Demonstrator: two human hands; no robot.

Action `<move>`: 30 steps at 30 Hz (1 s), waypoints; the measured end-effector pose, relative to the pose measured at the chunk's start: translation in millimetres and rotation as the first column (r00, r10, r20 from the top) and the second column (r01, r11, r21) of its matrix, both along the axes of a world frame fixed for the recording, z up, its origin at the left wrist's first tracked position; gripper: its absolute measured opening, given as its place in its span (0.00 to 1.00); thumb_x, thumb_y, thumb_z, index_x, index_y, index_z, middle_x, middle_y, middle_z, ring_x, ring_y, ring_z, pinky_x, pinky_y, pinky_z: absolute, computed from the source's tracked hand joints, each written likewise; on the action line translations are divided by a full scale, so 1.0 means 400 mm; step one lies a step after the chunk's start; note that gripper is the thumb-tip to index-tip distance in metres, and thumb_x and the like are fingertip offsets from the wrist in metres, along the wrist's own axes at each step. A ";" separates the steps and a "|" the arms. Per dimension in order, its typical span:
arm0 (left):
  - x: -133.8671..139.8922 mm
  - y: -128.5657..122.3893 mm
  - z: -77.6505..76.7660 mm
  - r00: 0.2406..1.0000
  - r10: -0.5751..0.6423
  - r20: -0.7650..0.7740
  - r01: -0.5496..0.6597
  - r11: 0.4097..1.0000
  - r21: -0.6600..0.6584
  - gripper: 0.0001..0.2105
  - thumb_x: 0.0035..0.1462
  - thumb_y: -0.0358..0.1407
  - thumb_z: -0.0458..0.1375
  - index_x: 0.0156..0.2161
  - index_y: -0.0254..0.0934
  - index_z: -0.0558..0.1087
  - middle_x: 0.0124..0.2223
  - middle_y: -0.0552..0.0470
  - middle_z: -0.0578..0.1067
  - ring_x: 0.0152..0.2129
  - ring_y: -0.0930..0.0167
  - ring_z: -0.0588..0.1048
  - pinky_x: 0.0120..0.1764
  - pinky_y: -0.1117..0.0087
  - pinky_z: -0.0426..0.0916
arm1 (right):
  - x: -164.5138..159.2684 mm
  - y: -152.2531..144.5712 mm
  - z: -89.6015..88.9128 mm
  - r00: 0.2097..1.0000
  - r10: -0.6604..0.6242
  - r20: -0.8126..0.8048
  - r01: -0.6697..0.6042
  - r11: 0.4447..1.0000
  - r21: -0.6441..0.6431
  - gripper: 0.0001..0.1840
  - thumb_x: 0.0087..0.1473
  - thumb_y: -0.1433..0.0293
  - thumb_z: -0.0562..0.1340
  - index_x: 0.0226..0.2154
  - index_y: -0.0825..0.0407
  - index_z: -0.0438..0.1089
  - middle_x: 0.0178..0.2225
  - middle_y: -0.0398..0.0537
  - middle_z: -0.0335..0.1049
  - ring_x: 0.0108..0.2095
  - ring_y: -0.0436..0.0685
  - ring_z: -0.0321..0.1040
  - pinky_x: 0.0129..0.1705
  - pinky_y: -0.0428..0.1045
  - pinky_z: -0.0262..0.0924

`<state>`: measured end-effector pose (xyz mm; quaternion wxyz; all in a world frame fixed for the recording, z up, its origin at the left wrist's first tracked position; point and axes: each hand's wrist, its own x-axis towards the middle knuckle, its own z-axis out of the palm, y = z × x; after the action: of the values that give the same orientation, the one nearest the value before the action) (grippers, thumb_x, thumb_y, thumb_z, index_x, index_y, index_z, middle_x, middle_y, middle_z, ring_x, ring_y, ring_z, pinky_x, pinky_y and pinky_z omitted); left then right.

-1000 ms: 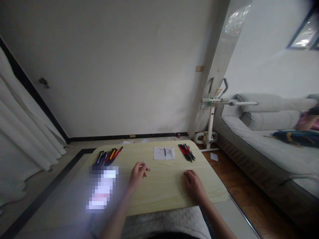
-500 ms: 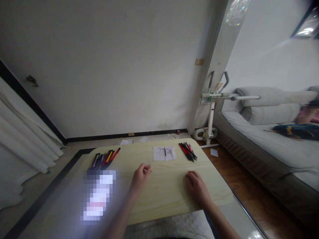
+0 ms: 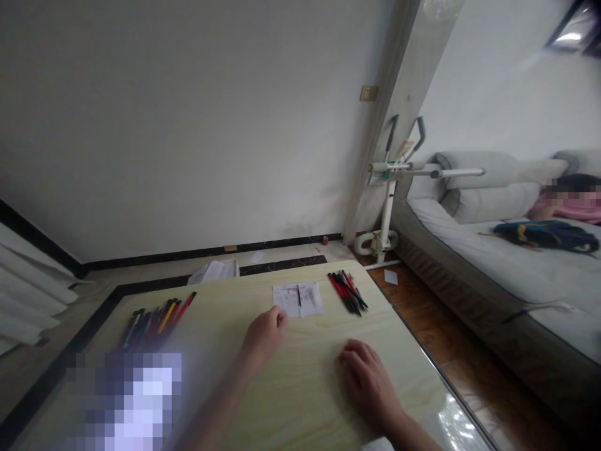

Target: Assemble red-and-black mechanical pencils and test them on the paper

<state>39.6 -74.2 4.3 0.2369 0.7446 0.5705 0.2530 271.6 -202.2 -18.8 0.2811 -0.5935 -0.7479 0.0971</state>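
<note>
My left hand [image 3: 265, 338] is above the pale wooden table [image 3: 300, 388], close to the lower left corner of a white paper [image 3: 310, 303] with print on it. Its fingers are pinched together, and whatever is between them cannot be made out. A dark thin pen-like stick [image 3: 299, 295] lies upright across the middle of the paper. On the right part of the tabletop rests my right hand [image 3: 369, 382], fingers loosely curled in, with nothing visible in them. Beyond it is a bunch of red and black pens [image 3: 348, 293].
At the left lie several pens [image 3: 159, 319] in dark, yellow and red, partly blurred. A bright pixelated screen [image 3: 141, 401] is in front of them. Right of the table stand a white exercise machine [image 3: 387, 213] and a grey sofa [image 3: 451, 250], with a person partly visible there.
The view has shifted, so the table's things sit differently in it. My left hand has come nearer to the paper; the thin clear thing seen at its fingertips no longer shows.
</note>
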 end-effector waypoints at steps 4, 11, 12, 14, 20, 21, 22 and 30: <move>0.035 0.047 0.007 0.979 -0.011 -0.202 0.006 1.000 -0.026 0.08 0.51 0.39 0.50 0.26 0.38 0.67 0.24 0.51 0.72 0.21 0.71 0.67 0.24 0.72 0.50 | 0.001 0.005 0.001 1.000 0.005 0.000 -0.004 0.999 -0.037 0.12 0.50 0.77 0.51 0.37 0.50 0.64 0.43 0.53 0.59 0.46 0.59 0.56 0.47 0.57 0.55; 0.081 0.097 0.016 0.894 -0.039 -0.446 0.002 0.997 -0.083 0.13 0.54 0.41 0.45 0.31 0.39 0.69 0.30 0.48 0.74 0.26 0.69 0.70 0.27 0.71 0.53 | -0.004 0.012 0.007 0.999 -0.009 -0.031 0.008 0.999 -0.050 0.11 0.52 0.76 0.50 0.37 0.51 0.63 0.42 0.53 0.59 0.46 0.59 0.57 0.46 0.56 0.55; 0.084 0.099 0.016 0.889 -0.045 -0.456 0.003 0.996 -0.093 0.13 0.54 0.41 0.45 0.31 0.39 0.70 0.30 0.48 0.74 0.26 0.69 0.71 0.27 0.71 0.53 | -0.003 0.015 0.012 0.999 -0.001 -0.034 -0.001 0.998 -0.062 0.11 0.52 0.77 0.50 0.37 0.51 0.63 0.42 0.53 0.59 0.45 0.59 0.57 0.46 0.56 0.56; 0.088 0.103 0.016 0.882 -0.059 -0.467 0.018 0.996 -0.092 0.13 0.54 0.41 0.45 0.30 0.38 0.70 0.29 0.48 0.74 0.26 0.69 0.71 0.26 0.71 0.53 | -0.002 0.030 0.025 0.999 0.017 -0.051 -0.021 0.995 -0.097 0.13 0.51 0.77 0.50 0.39 0.51 0.62 0.42 0.53 0.60 0.44 0.58 0.58 0.45 0.55 0.56; 0.090 0.107 0.005 0.881 -0.054 -0.471 0.049 0.999 -0.024 0.11 0.52 0.38 0.46 0.28 0.39 0.69 0.26 0.48 0.74 0.23 0.69 0.70 0.24 0.71 0.49 | -0.008 0.161 0.071 0.995 -0.023 -0.096 0.010 0.991 -0.137 0.15 0.51 0.76 0.51 0.43 0.51 0.61 0.38 0.50 0.64 0.38 0.55 0.63 0.41 0.50 0.58; 0.090 0.106 0.005 0.883 -0.049 -0.467 0.044 0.999 -0.023 0.11 0.52 0.38 0.46 0.27 0.39 0.69 0.26 0.49 0.73 0.22 0.69 0.69 0.23 0.71 0.49 | -0.012 0.189 0.075 0.995 -0.036 -0.091 0.023 0.989 -0.145 0.15 0.51 0.75 0.52 0.43 0.51 0.61 0.38 0.49 0.64 0.36 0.54 0.64 0.38 0.49 0.59; 0.090 0.105 0.006 0.888 -0.045 -0.458 0.039 0.999 -0.022 0.10 0.52 0.37 0.46 0.27 0.39 0.69 0.26 0.49 0.73 0.22 0.69 0.69 0.23 0.71 0.48 | -0.016 0.215 0.079 0.995 -0.049 -0.083 0.036 0.988 -0.151 0.15 0.51 0.74 0.52 0.43 0.51 0.61 0.37 0.48 0.65 0.33 0.53 0.64 0.35 0.47 0.59; 0.009 0.114 0.005 0.998 0.037 -0.058 -0.039 0.999 -0.027 0.12 0.53 0.42 0.47 0.27 0.38 0.68 0.25 0.51 0.73 0.22 0.71 0.69 0.25 0.74 0.55 | -0.042 0.335 0.073 0.993 -0.100 -0.060 0.089 0.982 -0.165 0.11 0.50 0.71 0.54 0.39 0.51 0.62 0.32 0.44 0.65 0.31 0.51 0.64 0.33 0.45 0.54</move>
<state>43.2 -28.7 6.2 0.2259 0.7371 0.5948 0.2278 254.9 -68.3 10.2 0.2614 -0.6455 -0.6986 0.1642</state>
